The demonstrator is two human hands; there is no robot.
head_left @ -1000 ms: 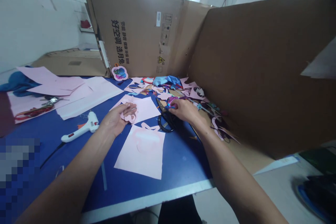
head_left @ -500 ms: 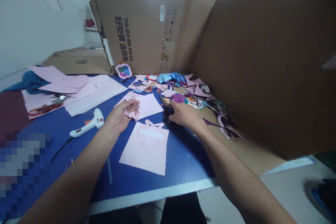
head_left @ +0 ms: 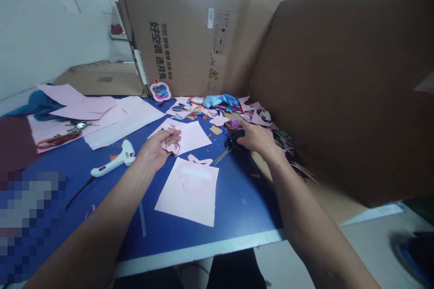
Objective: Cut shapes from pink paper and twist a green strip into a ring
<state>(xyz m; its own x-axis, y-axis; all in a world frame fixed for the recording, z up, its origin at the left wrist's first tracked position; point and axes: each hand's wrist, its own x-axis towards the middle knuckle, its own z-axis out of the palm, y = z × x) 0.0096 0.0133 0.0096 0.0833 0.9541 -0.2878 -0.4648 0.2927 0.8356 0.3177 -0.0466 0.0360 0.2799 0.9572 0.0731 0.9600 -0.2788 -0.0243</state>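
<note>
My left hand (head_left: 162, 145) lies palm up above the blue table, its fingers curled around a pink paper cutout (head_left: 173, 147) with a wavy outline. Under and beside it is a pale pink sheet (head_left: 196, 137). My right hand (head_left: 255, 137) is bent over the dark handles of a pair of scissors (head_left: 223, 156), fingers closed about them and partly hidden. The silver blades point toward me and to the left. Nearer to me lies another pale pink sheet (head_left: 186, 196), with a star-like pink paper outline (head_left: 200, 160) at its top edge.
A white glue gun (head_left: 115, 160) lies left of my left forearm. Paper scraps and shiny fabric (head_left: 222, 102) are heaped at the back. Tall cardboard panels (head_left: 190, 40) stand behind and to the right. Pink sheets (head_left: 84, 106) and red-handled scissors (head_left: 63, 139) lie at left.
My right hand has moved right, away from the pink sheets. The blades by it pointed away from me before and now point toward me and left. My left hand has stayed put.
</note>
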